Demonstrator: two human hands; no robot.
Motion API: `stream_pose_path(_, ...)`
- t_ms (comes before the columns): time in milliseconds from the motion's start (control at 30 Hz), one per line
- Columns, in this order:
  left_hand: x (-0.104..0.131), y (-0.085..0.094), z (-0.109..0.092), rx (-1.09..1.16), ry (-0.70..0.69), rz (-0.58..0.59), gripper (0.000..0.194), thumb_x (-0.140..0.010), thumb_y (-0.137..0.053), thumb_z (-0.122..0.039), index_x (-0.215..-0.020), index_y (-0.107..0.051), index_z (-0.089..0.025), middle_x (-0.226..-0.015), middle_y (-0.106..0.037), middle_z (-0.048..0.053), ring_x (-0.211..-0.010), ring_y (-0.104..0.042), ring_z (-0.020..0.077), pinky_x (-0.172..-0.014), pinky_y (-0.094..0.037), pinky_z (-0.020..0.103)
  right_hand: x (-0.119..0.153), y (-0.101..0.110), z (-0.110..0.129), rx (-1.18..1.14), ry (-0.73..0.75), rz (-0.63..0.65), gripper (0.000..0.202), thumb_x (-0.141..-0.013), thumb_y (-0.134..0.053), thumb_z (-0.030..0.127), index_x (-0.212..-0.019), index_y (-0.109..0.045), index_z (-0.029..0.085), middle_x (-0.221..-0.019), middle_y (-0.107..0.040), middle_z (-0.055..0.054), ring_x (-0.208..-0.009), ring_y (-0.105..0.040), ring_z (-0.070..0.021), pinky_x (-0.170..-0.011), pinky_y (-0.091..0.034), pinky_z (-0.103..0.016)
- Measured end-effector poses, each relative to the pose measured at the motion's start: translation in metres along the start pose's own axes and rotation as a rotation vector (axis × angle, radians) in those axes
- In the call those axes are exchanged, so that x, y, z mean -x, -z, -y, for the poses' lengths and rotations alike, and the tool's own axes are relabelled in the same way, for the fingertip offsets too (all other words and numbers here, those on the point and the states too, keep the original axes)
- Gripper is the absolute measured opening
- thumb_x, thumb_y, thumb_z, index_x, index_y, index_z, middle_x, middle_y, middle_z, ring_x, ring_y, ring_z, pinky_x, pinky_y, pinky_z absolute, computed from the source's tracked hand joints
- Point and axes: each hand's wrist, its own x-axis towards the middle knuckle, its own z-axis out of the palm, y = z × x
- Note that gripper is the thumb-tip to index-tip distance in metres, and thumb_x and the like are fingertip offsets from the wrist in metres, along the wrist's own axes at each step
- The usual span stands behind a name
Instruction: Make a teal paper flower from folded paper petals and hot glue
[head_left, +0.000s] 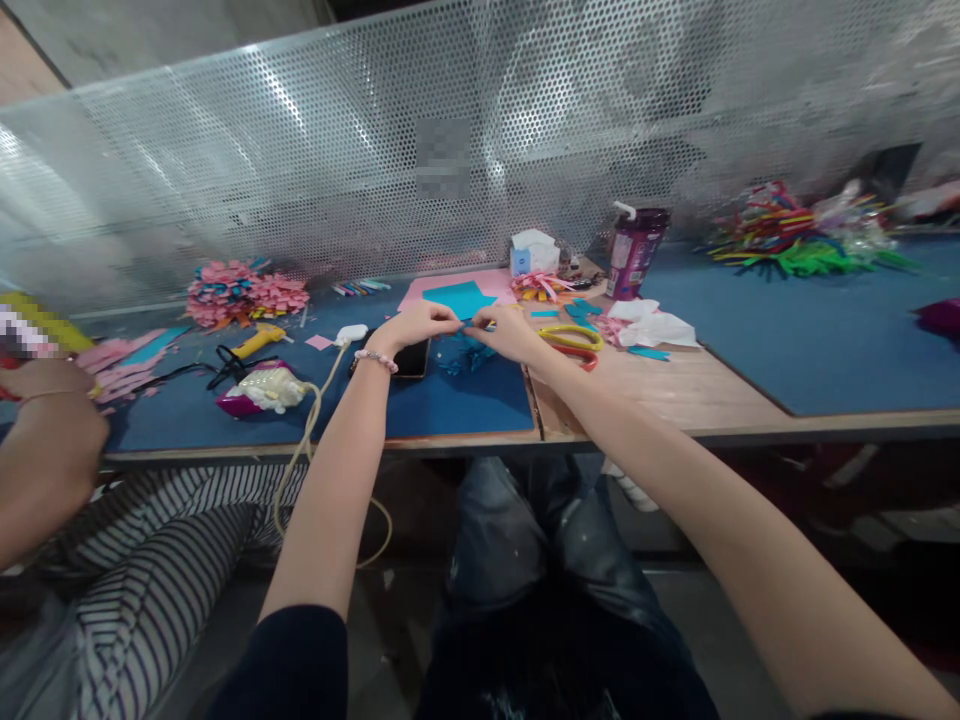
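My left hand (424, 324) and my right hand (504, 330) meet above the blue table mat, fingers pinched together. Between the fingertips is a small blue paper piece (466, 327), held by both hands. Just below them hangs or lies a cluster of blue paper strips (463, 355); its contact with the fingers is unclear. Behind the hands, a blue sheet (456, 297) rests on a pink sheet (491, 283). A dark phone (411, 361) lies beside my left wrist. Scissors with yellow (574, 336) and red handles are near my right wrist.
A glue gun (259, 341), a white charger with a cable (351, 334) and pink paper flowers (225, 292) lie left. A purple cup (635, 252) stands right, near crumpled tissue (656, 327). Another person's arm (56, 440) is at far left. A perforated metal panel (360, 150) stands behind.
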Motion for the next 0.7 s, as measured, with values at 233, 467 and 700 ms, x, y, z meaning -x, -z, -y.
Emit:
stream_pose_path(233,-0.001,-0.002,0.000,0.143,-0.014,-0.029,0.032,-0.071,-0.071,-0.042,-0.091,-0.072,-0.017,-0.082,-0.069,0.004,-0.074,-0.060,0.0143,-0.074,-0.045,0.028,-0.003,0.001,-0.009,-0.126,-0.025,-0.015,0.016,-0.081,-0.062,0.029,-0.073,-0.065,0.015,-0.073,-0.066,-0.003,-0.072,-0.059,-0.0155,-0.068,-0.041,-0.027)
stream_pose_path(467,-0.003,-0.007,0.003,0.083,0.010,-0.053,0.030,-0.072,-0.070,-0.041,-0.091,-0.074,-0.017,-0.084,-0.072,0.004,-0.078,-0.063,0.0155,-0.077,-0.046,0.029,-0.002,-0.002,-0.008,-0.125,-0.063,-0.023,0.018,-0.082,-0.061,0.030,-0.071,-0.065,0.016,-0.072,-0.066,-0.002,-0.073,-0.059,-0.0163,-0.073,-0.042,-0.029)
stream_pose_path(700,-0.007,0.030,0.034,-0.094,0.313,-0.324,0.026,-0.069,-0.072,-0.034,-0.082,-0.075,-0.012,-0.078,-0.072,0.005,-0.083,-0.062,0.0197,-0.075,-0.044,0.027,-0.006,0.004,0.008,-0.074,-0.109,-0.083,0.016,-0.087,-0.052,0.021,-0.086,-0.068,0.015,-0.087,-0.071,-0.007,-0.086,-0.062,-0.0203,-0.083,-0.042,-0.034)
